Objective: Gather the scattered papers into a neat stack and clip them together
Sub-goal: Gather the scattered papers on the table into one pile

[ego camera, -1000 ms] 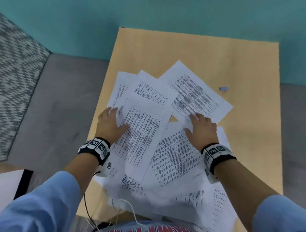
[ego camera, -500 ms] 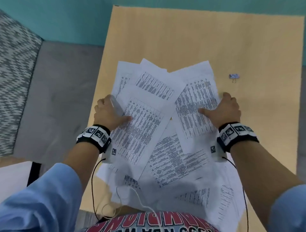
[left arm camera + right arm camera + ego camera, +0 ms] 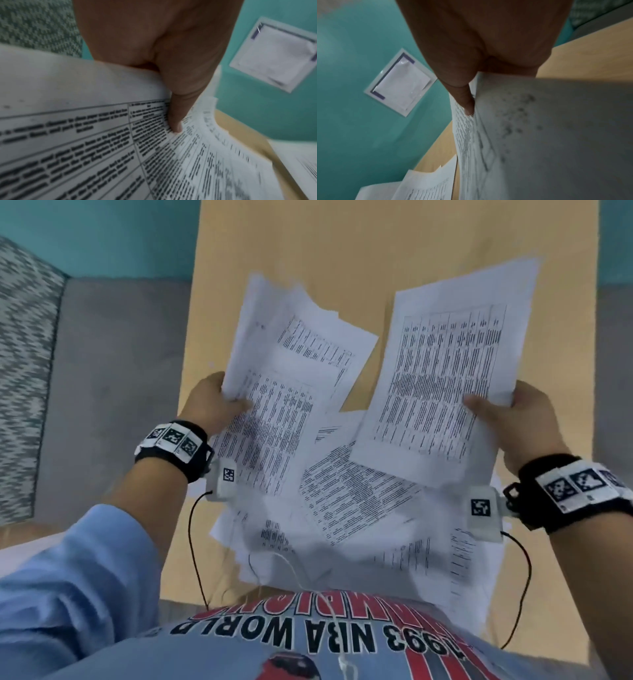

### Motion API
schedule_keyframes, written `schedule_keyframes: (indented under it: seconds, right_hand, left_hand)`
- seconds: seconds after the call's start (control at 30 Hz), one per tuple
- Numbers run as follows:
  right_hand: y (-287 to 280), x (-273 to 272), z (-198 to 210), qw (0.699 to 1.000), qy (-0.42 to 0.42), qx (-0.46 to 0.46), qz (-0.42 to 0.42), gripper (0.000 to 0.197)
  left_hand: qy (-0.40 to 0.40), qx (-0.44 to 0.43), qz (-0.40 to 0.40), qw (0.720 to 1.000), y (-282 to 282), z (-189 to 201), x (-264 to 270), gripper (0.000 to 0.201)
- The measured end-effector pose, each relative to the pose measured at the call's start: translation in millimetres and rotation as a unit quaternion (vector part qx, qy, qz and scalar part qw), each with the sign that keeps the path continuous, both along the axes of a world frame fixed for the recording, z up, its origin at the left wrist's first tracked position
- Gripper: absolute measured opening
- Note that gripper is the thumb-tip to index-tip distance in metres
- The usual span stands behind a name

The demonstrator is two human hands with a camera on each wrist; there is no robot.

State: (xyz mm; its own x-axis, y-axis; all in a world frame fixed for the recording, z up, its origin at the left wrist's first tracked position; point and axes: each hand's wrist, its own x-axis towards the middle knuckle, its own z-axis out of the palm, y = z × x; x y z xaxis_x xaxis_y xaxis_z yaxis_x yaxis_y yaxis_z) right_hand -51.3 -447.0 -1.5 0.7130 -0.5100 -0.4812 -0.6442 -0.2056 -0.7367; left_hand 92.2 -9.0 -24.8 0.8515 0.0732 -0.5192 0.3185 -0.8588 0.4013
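Printed white papers are fanned out over the tan table (image 3: 411, 244). My left hand (image 3: 214, 404) grips the left edge of a loose bunch of sheets (image 3: 274, 392), thumb on top, lifted off the table; the left wrist view shows that thumb (image 3: 175, 121) pressed on the print. My right hand (image 3: 507, 419) pinches the right edge of a sheet (image 3: 442, 381) raised and tilted toward me, its thumb (image 3: 467, 104) on the paper. More papers (image 3: 356, 501) lie below between my arms, reaching the near table edge. The binder clip is hidden from view.
A teal wall (image 3: 102, 237) stands behind the table, with a framed white notice (image 3: 274, 54) on it. Grey floor (image 3: 113, 371) and a patterned rug (image 3: 24, 364) lie to the left. Wrist-camera cables (image 3: 195, 542) hang by the near table edge.
Both hands went from pressing flat on the papers to gripping sheet edges and lifting them off the table. The right sheet swung upright. The clip has gone out of sight behind it.
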Motion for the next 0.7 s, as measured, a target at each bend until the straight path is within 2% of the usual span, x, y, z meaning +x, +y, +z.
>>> schedule_keyframes:
  seconds: [0.13, 0.27, 0.4, 0.53, 0.57, 0.6, 0.7]
  right_hand:
    - [5, -74, 10, 0.996, 0.033, 0.062, -0.049, 0.039]
    - [25, -135, 3, 0.979, 0.149, 0.136, -0.026, 0.03]
    - [49, -172, -10, 0.963, 0.237, 0.102, 0.076, 0.041]
    - [70, -185, -21, 0.972, 0.221, 0.057, 0.064, 0.046]
    - [75, -186, -24, 0.973, 0.219, 0.038, 0.063, 0.05]
    - [79, -184, -28, 0.974, 0.218, 0.025, 0.055, 0.062]
    - [91, -172, -41, 0.979, 0.191, 0.051, -0.056, 0.108]
  left_hand:
    - [-0.021, -0.026, 0.037, 0.999, 13, 43, 7, 0.046]
    - [-0.076, -0.063, 0.072, 0.993, 31, 84, 6, 0.035]
    - [-0.139, -0.123, 0.098, 0.978, 48, 102, -5, 0.034]
    - [-0.185, -0.186, 0.154, 0.953, 70, 107, -14, 0.037]
    - [-0.192, -0.199, 0.168, 0.946, 75, 108, -17, 0.037]
    - [-0.2, -0.208, 0.178, 0.941, 78, 110, -20, 0.036]
    - [-0.205, -0.227, 0.202, 0.93, 94, 111, -27, 0.038]
